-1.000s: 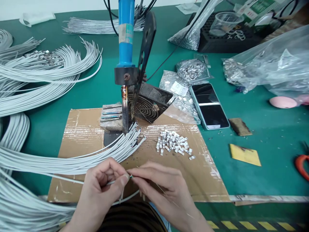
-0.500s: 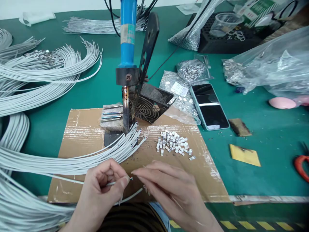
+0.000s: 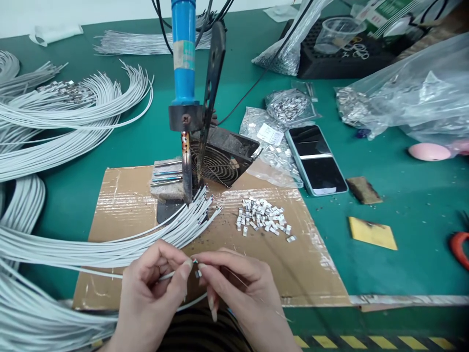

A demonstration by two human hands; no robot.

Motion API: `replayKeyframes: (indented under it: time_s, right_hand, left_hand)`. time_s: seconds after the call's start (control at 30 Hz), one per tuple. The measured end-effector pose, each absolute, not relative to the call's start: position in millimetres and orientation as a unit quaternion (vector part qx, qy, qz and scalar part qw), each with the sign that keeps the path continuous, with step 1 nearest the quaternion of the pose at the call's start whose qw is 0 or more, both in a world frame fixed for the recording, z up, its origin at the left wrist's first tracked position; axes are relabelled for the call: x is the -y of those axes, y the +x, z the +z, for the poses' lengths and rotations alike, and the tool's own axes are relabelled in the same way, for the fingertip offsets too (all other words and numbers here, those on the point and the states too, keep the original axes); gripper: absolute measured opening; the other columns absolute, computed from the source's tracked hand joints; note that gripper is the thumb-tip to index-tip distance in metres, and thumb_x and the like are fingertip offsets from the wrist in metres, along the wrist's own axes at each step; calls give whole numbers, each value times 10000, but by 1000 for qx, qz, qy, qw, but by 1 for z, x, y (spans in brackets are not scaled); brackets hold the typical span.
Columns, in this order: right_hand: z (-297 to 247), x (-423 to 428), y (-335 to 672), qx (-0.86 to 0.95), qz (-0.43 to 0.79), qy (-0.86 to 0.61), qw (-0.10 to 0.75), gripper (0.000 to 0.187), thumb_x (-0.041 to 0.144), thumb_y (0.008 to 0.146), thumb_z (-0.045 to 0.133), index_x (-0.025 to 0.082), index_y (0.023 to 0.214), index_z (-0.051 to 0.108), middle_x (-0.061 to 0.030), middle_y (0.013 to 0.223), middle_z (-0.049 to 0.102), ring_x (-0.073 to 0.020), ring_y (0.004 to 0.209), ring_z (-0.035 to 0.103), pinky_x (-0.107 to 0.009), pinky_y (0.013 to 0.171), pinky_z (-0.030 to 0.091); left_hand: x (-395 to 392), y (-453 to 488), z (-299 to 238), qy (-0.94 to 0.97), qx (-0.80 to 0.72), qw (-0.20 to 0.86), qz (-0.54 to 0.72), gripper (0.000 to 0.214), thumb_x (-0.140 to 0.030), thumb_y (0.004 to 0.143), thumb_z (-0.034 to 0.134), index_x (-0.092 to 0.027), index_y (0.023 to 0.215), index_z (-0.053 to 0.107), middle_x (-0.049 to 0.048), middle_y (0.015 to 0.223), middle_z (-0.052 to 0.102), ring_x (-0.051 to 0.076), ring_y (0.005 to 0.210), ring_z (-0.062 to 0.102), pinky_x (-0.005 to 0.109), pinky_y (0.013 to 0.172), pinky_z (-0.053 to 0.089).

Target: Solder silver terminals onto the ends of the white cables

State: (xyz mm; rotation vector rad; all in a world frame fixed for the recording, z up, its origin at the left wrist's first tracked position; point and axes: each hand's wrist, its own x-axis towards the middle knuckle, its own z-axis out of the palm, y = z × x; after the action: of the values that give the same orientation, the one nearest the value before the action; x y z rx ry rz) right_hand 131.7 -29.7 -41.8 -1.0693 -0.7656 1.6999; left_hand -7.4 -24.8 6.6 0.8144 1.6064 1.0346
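My left hand pinches the end of a thin white cable between thumb and forefinger, over the front of a cardboard sheet. My right hand meets it fingertip to fingertip and pinches a tiny metal piece right at the cable's tip. A bundle of white cables fans across the cardboard toward a blue-handled soldering iron standing upright in a stand. A pile of small silver metal pieces lies on the cardboard to the right.
A small black fan sits behind the iron. A phone, bags of metal parts, a yellow sponge and red-handled pliers lie to the right on the green table. More cable bundles cover the left.
My right hand drew away from the cable tip half a second ago, then came back to it with a small metal piece in its fingertips. The view shifted slightly.
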Motion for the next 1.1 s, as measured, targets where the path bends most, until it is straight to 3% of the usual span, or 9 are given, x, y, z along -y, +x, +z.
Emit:
replayKeyframes:
  time_s: [0.17, 0.37, 0.57, 0.73, 0.87, 0.97, 1.1]
  right_hand:
    - [-41, 31, 124, 264, 710, -430, 490, 176, 397, 874, 842, 228, 898, 886, 29, 617, 609, -43, 408, 522, -122, 377, 466]
    - [-29, 34, 120, 210, 704, -479, 481, 238, 419, 819, 885, 183, 809, 863, 4, 576, 657, -72, 400, 556, -150, 366, 481]
    - [-31, 45, 103, 190, 668, -503, 514, 293, 480, 831, 858, 190, 786, 858, -10, 592, 668, -93, 399, 571, -175, 350, 487]
    - [-35, 40, 113, 419, 507, -519, 546, 131, 219, 919, 762, 252, 908, 888, -15, 634, 697, -110, 488, 601, -198, 457, 523]
    - [-30, 30, 136, 597, 411, -469, 504, 358, 43, 909, 711, 280, 1136, 854, -30, 789, 785, -126, 603, 695, -209, 594, 583]
    - [-29, 28, 145, 585, 410, -473, 515, 423, 24, 908, 705, 316, 1187, 834, -11, 825, 785, -114, 613, 698, -195, 591, 578]
    - [-31, 30, 147, 523, 428, -513, 529, 349, 83, 919, 722, 336, 1118, 856, 25, 708, 733, -99, 546, 658, -179, 517, 541]
  left_hand:
    - [33, -4, -2, 409, -673, 431, 440, 110, -230, 795, 797, -229, 714, 724, -25, 598, 736, 131, 528, 680, 189, 544, 561]
    - [40, -5, -15, 485, -652, 360, 458, 88, -193, 805, 801, -240, 782, 730, -13, 638, 759, 157, 548, 709, 216, 549, 588]
    - [40, 6, -11, 372, -654, 441, 490, 146, -287, 888, 775, -235, 797, 673, -59, 612, 717, 87, 468, 621, 152, 467, 489]
    - [30, 0, -2, 286, -639, 535, 472, 236, -315, 788, 872, -190, 720, 684, -58, 571, 657, 53, 473, 539, 118, 467, 399]
    - [23, -7, 1, 299, -639, 549, 449, 209, -234, 724, 884, -173, 677, 690, -61, 552, 610, 49, 490, 487, 119, 488, 365]
    - [22, -8, 1, 314, -649, 539, 436, 184, -222, 714, 867, -173, 668, 695, -58, 550, 590, 58, 494, 461, 136, 488, 344]
    - [22, -7, 3, 297, -658, 542, 430, 189, -226, 691, 869, -169, 646, 695, -59, 528, 572, 56, 483, 437, 141, 482, 312]
